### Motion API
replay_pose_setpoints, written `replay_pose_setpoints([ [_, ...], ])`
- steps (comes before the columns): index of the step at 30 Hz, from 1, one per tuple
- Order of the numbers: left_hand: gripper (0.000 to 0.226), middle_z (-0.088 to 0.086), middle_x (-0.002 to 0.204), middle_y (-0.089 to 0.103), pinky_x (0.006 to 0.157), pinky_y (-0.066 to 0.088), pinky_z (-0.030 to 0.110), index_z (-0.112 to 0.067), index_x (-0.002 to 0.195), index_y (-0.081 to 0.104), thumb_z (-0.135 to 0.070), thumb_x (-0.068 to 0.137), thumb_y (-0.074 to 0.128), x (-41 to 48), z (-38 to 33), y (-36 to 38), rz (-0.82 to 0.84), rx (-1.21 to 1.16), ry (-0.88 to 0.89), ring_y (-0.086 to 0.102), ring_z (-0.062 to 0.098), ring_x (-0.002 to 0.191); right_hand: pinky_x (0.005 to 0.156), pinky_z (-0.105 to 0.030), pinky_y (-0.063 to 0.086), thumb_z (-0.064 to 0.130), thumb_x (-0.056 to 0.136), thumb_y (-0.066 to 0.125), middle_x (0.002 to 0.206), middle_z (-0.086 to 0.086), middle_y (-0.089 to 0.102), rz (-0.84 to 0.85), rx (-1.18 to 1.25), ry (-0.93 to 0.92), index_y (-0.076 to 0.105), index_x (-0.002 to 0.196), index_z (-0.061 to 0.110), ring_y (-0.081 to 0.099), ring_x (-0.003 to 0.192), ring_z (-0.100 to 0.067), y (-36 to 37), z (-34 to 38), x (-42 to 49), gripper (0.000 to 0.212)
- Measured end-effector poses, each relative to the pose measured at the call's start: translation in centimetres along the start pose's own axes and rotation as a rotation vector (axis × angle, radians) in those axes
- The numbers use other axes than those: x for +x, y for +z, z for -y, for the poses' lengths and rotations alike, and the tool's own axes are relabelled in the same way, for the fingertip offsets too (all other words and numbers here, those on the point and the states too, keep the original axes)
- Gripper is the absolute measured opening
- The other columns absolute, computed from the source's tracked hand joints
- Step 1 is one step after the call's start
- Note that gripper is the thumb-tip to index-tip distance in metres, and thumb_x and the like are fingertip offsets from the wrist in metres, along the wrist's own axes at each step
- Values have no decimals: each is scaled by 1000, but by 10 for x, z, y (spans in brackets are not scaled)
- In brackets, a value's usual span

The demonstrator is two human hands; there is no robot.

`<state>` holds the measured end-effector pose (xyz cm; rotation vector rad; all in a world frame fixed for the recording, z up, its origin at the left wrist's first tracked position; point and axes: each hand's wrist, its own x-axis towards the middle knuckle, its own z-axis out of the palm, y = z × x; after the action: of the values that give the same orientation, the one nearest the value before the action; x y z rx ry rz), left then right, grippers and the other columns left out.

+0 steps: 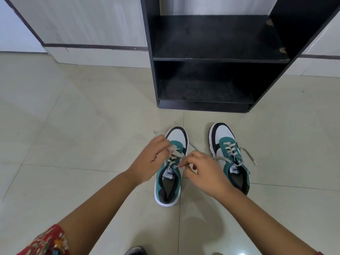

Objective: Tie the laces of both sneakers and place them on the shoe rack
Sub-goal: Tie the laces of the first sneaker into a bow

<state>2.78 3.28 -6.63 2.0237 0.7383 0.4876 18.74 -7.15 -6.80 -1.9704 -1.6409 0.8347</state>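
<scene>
though unlaced, teal-and-white sneakers [170, 166]

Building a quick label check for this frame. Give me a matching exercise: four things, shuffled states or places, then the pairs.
Things:
1. left sneaker
2. right sneaker
3. shoe rack
4. left hand

States:
A. shelves bare
B. laces loose, untouched
C. pinching a lace
D. being laced by both hands

Pairs: 1-D, 2-B, 3-A, 4-C
</scene>
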Motion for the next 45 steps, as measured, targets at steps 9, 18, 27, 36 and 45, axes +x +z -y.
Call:
replay_pose_setpoints([
  [9, 29, -2, 53, 45, 48, 28, 29, -15, 69, 52, -28, 92, 40, 6, -10, 1, -28, 396, -426, 46, 19, 54, 65, -25, 38, 24, 93, 46, 116, 0, 42, -35, -47, -37, 6, 148, 32, 48, 81, -14, 34, 14, -6, 68],
  [18, 27, -5, 48, 49, 50, 31, 23, -18, 66, 64, -30, 88, 53, 9, -24, -28, 33, 252, -305, 41, 8, 48, 80, -12, 33, 31, 85, 63, 96, 14, 50, -159, 382, 104, 58, 71, 23, 48, 96, -4, 12, 13, 6, 16],
  [27, 27, -3, 64, 54, 53, 33, 28, -20, 62, 49, -34, 83, 58, -18, 29, -29, -418, 337, -552, 50, 19, 59, 47, -24, 25, 20, 86, 58, 48, 5, 25, -324, 650, 360, 29, 51, 20, 22, 44, -13, -61, -12, -1, 46],
  [36, 44, -2, 134, 51, 97, 40, 33, -28, 131, 49, -19, 89, 55, -36, 66, -9, 140, 372, -405, 50, 19, 119, 74, -33, 42, 41, 91, 43, 115, -7, 62, 147, -724, 286, 56, 116, 14, 57, 107, -26, -23, -19, -5, 39],
  [45, 10, -2, 101, 66, 90, 47, 34, -17, 94, 67, -21, 86, 63, -22, 59, 18, -70, 202, -363, 59, 14, 95, 69, -27, 41, 36, 88, 55, 98, 5, 70, 23, -248, 69, 63, 96, 23, 62, 92, -17, 28, -16, 18, 17],
])
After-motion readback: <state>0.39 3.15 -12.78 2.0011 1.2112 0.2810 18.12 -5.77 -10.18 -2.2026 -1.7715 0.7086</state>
